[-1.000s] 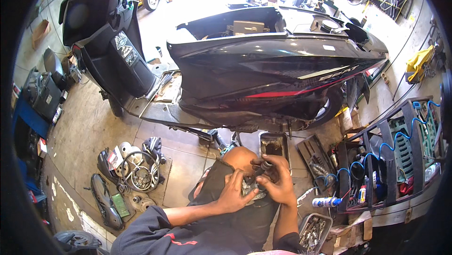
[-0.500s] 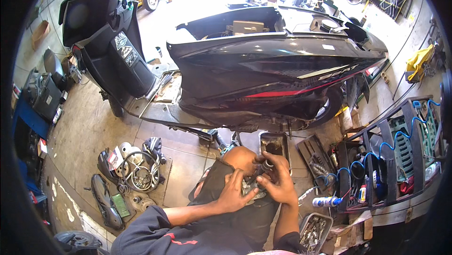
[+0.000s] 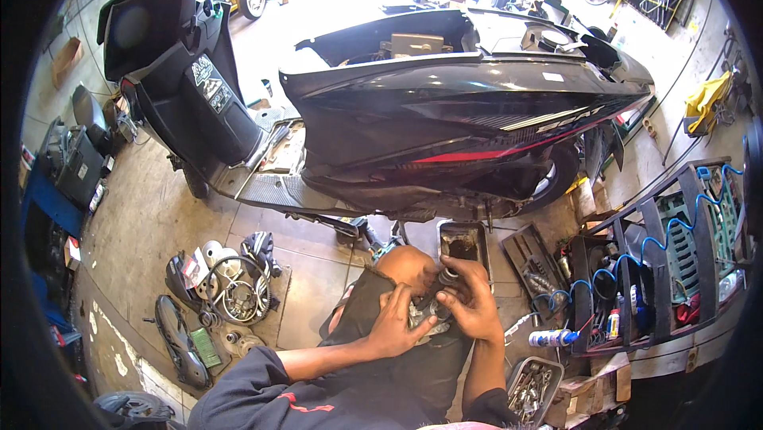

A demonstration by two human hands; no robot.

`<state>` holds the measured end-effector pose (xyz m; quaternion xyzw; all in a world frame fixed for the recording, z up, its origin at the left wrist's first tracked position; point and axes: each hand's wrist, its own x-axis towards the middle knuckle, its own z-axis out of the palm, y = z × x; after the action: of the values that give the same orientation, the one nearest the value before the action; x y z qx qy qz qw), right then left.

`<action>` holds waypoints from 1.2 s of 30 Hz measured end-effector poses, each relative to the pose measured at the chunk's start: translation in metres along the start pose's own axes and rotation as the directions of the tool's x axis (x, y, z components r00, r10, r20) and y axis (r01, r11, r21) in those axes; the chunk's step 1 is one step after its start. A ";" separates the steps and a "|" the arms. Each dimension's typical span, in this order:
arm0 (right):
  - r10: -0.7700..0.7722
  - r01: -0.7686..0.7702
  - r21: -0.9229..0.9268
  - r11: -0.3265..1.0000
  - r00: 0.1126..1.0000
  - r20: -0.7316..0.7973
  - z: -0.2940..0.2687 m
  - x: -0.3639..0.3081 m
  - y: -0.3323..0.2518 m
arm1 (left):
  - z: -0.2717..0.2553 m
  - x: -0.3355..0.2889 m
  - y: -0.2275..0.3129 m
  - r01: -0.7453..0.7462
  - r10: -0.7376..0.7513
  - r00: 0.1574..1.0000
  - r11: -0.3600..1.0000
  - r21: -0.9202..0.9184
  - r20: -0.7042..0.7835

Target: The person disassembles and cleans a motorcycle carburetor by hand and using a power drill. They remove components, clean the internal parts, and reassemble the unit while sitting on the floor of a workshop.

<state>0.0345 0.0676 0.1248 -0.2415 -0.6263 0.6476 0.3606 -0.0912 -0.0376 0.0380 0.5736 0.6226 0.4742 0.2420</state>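
- The right hand (image 3: 479,307) has its thumb and forefinger curved narrowly around a small dark-grey rounded part (image 3: 449,277), held above the person's lap.
- The left hand (image 3: 391,327) has bent fingers and its thumb set apart, beside a silver-grey irregular piece (image 3: 421,315) between the 2 hands; whether it grips that piece cannot be told.
- Just beyond the hands, a bare knee (image 3: 407,265) is raised.
- Past it, a rectangular metal pan with a dark-stained inside (image 3: 483,241) lies on the floor, near a long dark open tool case (image 3: 534,263).
- To the right are a blue-and-white spray can (image 3: 554,338) and a metal tray of loose tools (image 3: 519,368).
- To the left lie a spoked round wheel-like part (image 3: 240,288) and a green rectangular pad (image 3: 204,346).
- Farther out stands a black scooter with a red stripe (image 3: 445,120).
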 end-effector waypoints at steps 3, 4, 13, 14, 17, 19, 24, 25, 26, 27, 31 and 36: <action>-0.034 0.041 -0.144 0.989 0.998 0.050 -0.008 -0.002 0.003 | 0.002 0.001 0.001 -0.021 0.021 0.999 1.000 -0.005 -0.027; -0.135 0.152 -0.312 0.938 0.988 0.074 -0.010 -0.001 0.003 | 0.002 0.000 0.001 -0.019 0.019 1.000 1.000 -0.003 -0.020; -0.072 0.071 -0.058 0.996 0.997 -0.012 0.006 -0.004 0.000 | -0.001 0.001 0.001 0.012 -0.012 1.000 1.000 0.002 0.003; -0.078 0.078 -0.028 0.997 0.997 -0.009 0.007 -0.004 -0.004 | 0.001 0.000 0.000 0.013 -0.013 1.000 1.000 0.018 -0.014; 0.002 0.003 -0.039 0.999 0.994 0.110 -0.010 -0.007 0.013 | 0.001 0.002 0.005 0.006 -0.006 1.000 1.000 -0.002 -0.024; -0.131 0.144 -0.201 0.969 0.988 0.075 -0.012 -0.004 0.021 | 0.001 0.002 0.006 0.006 -0.006 1.000 1.000 -0.005 -0.013; -0.157 0.150 -0.378 0.914 0.988 0.013 -0.001 -0.003 0.018 | 0.001 -0.001 0.000 0.025 -0.025 1.000 0.999 0.032 0.011; -0.118 0.111 -0.345 0.932 0.993 0.003 0.001 -0.002 0.015 | 0.001 0.000 0.001 0.016 -0.016 1.000 1.000 0.025 0.001; -0.078 0.072 -0.311 0.948 0.997 -0.004 0.003 -0.002 0.012 | 0.000 0.001 0.003 0.007 -0.007 1.000 1.000 0.019 -0.009; -0.074 0.071 -0.233 0.970 0.997 -0.002 0.006 -0.002 0.010 | -0.001 0.001 0.003 -0.001 0.001 1.000 1.000 0.013 -0.019; -0.122 0.126 -0.093 0.988 0.991 0.046 0.004 -0.002 0.004 | 0.000 0.000 0.003 0.028 -0.028 0.999 0.999 0.021 -0.016; -0.083 0.090 -0.137 0.986 0.995 0.056 -0.003 -0.004 0.008 | 0.003 0.000 -0.004 -0.002 0.002 1.000 1.000 0.000 -0.016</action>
<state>0.0380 0.0666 0.1158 -0.2224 -0.6889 0.5917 0.3547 -0.0903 -0.0362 0.0327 0.5703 0.6241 0.4788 0.2366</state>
